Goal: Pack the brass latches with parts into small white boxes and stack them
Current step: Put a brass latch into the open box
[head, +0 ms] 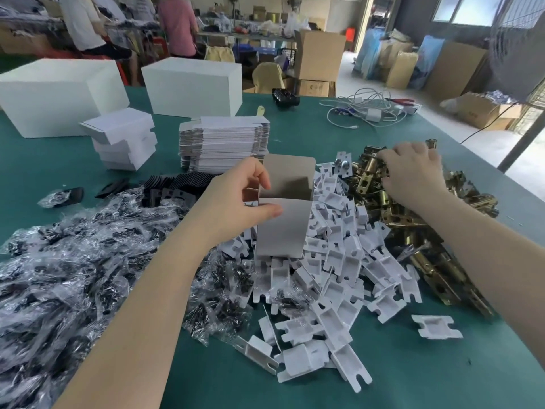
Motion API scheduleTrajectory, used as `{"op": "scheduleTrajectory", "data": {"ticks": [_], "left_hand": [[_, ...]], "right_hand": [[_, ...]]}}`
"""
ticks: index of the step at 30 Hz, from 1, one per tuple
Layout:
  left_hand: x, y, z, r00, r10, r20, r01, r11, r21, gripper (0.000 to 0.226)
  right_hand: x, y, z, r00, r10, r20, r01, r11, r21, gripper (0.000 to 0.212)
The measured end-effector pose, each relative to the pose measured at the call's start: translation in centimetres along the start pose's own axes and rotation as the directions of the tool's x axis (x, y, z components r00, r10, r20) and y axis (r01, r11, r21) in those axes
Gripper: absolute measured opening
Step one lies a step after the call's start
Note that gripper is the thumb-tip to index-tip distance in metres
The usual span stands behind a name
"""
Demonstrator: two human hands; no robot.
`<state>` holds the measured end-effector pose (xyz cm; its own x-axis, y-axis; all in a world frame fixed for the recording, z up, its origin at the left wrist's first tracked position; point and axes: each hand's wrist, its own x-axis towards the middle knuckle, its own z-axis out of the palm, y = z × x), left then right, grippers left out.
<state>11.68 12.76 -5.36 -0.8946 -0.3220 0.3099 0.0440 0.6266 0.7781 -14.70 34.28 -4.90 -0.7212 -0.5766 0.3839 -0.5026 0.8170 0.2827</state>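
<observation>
So far the packing looks early in its run, judging by how much loose stock remains. The small white box (283, 208) stands upright with its top flap raised, near the middle of the green table (413, 364); the left hand (239, 196) pinches its left wall between thumb and fingers. I can see nothing inside it from this angle. At about two o'clock from the box, the right hand (413, 172) rests on the heap of brass latches (413, 231), fingers curled down into the pile; whether they have closed on a latch I cannot tell.

Between box and latches, running toward five o'clock, lies a spread of white plastic inserts (333, 261). At eight o'clock sits a large mound of clear bags of dark screws (73, 261), and at ten o'clock a row of black plates (177, 187).

At twelve o'clock rises a stack of flat unfolded box blanks (224, 140), and at eleven o'clock a short stack of finished boxes (124, 140). So a few boxes seem done, with much left.
</observation>
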Motion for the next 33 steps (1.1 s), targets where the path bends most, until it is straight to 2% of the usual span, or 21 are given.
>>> {"op": "scheduleTrajectory", "data": {"ticks": [3, 5, 7, 10, 13, 17, 22, 24, 27, 31, 33], "left_hand": [[0.1, -0.1, 0.1, 1.0, -0.003, -0.012, 0.003, 1.0, -0.01, 0.037], [0.1, -0.1, 0.1, 1.0, 0.0, -0.003, 0.0, 1.0, -0.009, 0.038], [0.1, 0.0, 0.1, 1.0, -0.001, -0.002, 0.001, 1.0, -0.016, 0.038], [0.1, 0.0, 0.1, 1.0, -0.01, -0.004, 0.009, 0.999, -0.03, 0.038], [0.0, 0.0, 0.1, 1.0, -0.009, -0.003, 0.009, 0.999, -0.035, 0.038], [0.0, 0.0, 0.1, 1.0, -0.002, 0.002, 0.002, 0.999, -0.048, 0.038], [0.0, 0.0, 0.1, 1.0, 0.008, 0.003, -0.008, 0.998, -0.065, 0.039], [0.0, 0.0, 0.1, 1.0, 0.002, 0.006, -0.002, 0.998, -0.07, 0.038], [0.0, 0.0, 0.1, 1.0, -0.007, 0.005, 0.007, 0.997, -0.074, 0.038], [0.0, 0.0, 0.0, 1.0, -0.004, -0.001, 0.004, 0.997, -0.075, 0.038], [0.0, 0.1, 0.0, 1.0, -0.007, 0.003, 0.007, 0.998, -0.07, 0.038]], "right_hand": [[1.2, -1.6, -0.1, 0.992, -0.117, 0.047, 0.122, 0.987, -0.105, 0.055], [1.8, -1.9, -0.4, 0.965, -0.219, 0.145, 0.252, 0.928, -0.273, 0.048], [2.5, -1.7, -0.3, 0.945, -0.253, 0.205, 0.317, 0.861, -0.398, 0.038], [3.3, -1.5, -0.3, 0.932, -0.266, 0.244, 0.352, 0.822, -0.447, 0.034], [3.9, -1.2, -0.2, 0.94, -0.27, 0.209, 0.336, 0.835, -0.435, 0.036], [4.5, -0.9, 0.2, 0.973, -0.123, 0.195, 0.179, 0.937, -0.301, 0.037], [5.6, -0.2, 1.3, 0.992, -0.03, 0.122, 0.048, 0.987, -0.152, 0.032], [5.8, 0.0, 1.5, 0.987, -0.016, 0.159, 0.046, 0.981, -0.188, 0.023], [6.1, 0.2, 1.4, 0.99, -0.003, 0.14, 0.032, 0.978, -0.206, 0.017], [6.1, 0.4, 1.1, 0.994, 0.007, 0.106, 0.004, 0.995, -0.103, 0.024], [5.7, 0.3, 0.1, 0.998, -0.033, 0.054, 0.04, 0.991, -0.129, 0.026]]}}
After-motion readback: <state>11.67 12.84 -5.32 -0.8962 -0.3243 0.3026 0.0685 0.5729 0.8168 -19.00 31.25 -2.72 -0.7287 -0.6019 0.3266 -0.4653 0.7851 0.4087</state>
